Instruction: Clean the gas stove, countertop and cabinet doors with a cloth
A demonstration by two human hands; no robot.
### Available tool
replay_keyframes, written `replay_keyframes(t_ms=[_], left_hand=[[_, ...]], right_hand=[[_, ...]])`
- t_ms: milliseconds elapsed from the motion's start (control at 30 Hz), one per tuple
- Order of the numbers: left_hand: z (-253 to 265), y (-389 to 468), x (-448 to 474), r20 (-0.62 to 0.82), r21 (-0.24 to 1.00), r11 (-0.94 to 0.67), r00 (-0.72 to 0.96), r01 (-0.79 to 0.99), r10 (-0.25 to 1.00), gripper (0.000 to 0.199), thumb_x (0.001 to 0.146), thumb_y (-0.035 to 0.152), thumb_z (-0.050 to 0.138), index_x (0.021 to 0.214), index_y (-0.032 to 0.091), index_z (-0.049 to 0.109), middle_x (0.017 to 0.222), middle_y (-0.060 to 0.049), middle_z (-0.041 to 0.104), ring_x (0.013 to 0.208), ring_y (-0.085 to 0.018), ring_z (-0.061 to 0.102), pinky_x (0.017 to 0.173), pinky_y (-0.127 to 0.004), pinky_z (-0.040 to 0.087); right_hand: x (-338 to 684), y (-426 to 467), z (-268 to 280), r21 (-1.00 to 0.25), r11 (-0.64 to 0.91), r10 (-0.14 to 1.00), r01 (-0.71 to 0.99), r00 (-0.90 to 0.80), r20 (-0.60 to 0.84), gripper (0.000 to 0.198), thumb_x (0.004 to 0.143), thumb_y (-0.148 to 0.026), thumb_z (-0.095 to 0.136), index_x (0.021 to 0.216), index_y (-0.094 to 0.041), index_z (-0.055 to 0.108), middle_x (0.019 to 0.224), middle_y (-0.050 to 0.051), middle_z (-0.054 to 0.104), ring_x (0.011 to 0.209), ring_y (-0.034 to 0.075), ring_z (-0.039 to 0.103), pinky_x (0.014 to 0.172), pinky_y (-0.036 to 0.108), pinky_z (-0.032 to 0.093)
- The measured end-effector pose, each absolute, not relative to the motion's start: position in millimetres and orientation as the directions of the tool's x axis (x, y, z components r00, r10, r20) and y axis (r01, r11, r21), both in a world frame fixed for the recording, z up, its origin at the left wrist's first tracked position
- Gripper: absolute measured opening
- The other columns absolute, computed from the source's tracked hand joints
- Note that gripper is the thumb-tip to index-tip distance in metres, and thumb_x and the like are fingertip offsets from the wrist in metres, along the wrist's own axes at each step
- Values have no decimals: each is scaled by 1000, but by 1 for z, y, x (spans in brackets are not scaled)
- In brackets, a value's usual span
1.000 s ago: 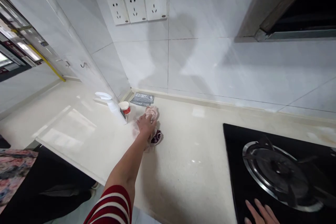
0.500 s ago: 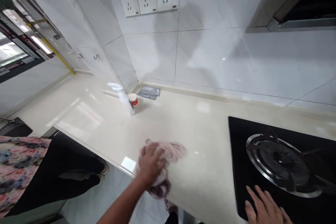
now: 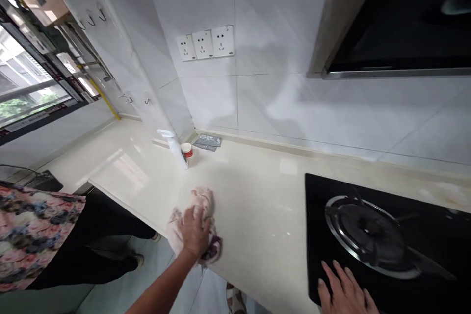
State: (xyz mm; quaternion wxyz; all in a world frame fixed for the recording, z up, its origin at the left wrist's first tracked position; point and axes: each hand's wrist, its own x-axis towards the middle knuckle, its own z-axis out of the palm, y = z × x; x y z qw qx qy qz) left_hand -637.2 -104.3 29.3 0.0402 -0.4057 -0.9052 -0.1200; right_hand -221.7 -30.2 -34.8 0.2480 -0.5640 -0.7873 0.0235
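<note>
My left hand (image 3: 195,235) presses a crumpled pale pink cloth (image 3: 203,200) against the cream countertop (image 3: 253,216), fingers curled over it. A dark purple patch shows at the cloth's lower end, by the counter's front edge. My right hand (image 3: 348,289) rests on the near left part of the black gas hob (image 3: 315,225), fingers spread and holding nothing. The round burner (image 3: 368,230) lies just beyond those fingers.
A white spray bottle (image 3: 175,149), a small red-and-white tub (image 3: 187,150) and a folded grey cloth (image 3: 208,142) stand near the back corner. Another person in a floral top (image 3: 40,230) is at the left. A range hood (image 3: 390,73) overhangs the hob.
My left hand has slid the pink cloth leftward along the countertop. The right hand stays on the hob. The camera view has tilted up slightly.
</note>
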Motion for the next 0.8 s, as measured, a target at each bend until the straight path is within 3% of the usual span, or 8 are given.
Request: replay_keyframes(t_ms=[133,200,300,433,533,600,700,800], left_hand=[[22,-105,-518,184,265,283,-336,922,924,39,90,39,60,129,32,63,150,-11,50,141,-36,39,113,-60,28],[21,-106,-469,171,326,184,-249,927,953,37,89,34,60,126,32,64,150,-11,50,141,-36,39,113,-62,27],[20,-106,-412,140,430,89,-164,898,977,40,86,29,62,125,34,65,150,-10,50,142,-37,39,114,-64,25],[14,-101,-358,74,596,147,-236,790,969,41,86,35,62,127,34,63,153,-11,47,147,-38,34,118,-66,18],[9,-92,-334,-60,753,285,-370,594,927,46,84,39,63,129,34,62,161,-10,37,152,-38,22,121,-67,7],[7,-88,-332,-186,859,346,-399,377,898,48,82,37,64,130,33,61,163,-8,34,154,-35,19,123,-64,3],[7,-94,-354,-275,926,352,-398,133,875,55,83,38,61,137,29,55,151,-12,52,144,-30,42,122,-55,25],[10,-114,-402,-282,935,349,-462,63,841,54,83,46,61,132,22,56,114,-12,74,106,-24,70,96,-42,53]], right_hand=[[-230,-31,-7,-546,345,922,763,-168,348,50,97,-40,34,139,-23,56,141,11,56,135,36,45,110,64,28],[-225,-31,4,-636,304,943,709,-130,305,49,98,-40,33,139,-23,56,141,10,55,135,35,44,110,62,32],[-205,-41,16,-665,238,960,708,-68,271,49,101,-43,33,139,-22,55,142,11,53,133,33,45,107,55,41],[-179,-74,24,-771,226,968,595,-49,246,45,102,-45,40,139,-23,53,144,13,49,132,30,48,108,50,44],[-177,-95,19,-788,342,935,512,-273,227,44,101,-42,43,142,-27,51,150,11,43,137,29,46,112,48,43],[-185,-101,9,-772,435,869,463,-440,225,50,102,-39,42,151,-29,39,156,10,35,141,28,42,112,44,45],[-204,-102,-13,-718,533,797,449,-550,248,65,102,-40,42,161,-30,16,163,11,25,146,28,36,111,44,45],[-229,-95,-35,-558,634,754,535,-587,294,71,97,-49,50,160,-33,19,165,10,23,142,35,39,106,52,46]])
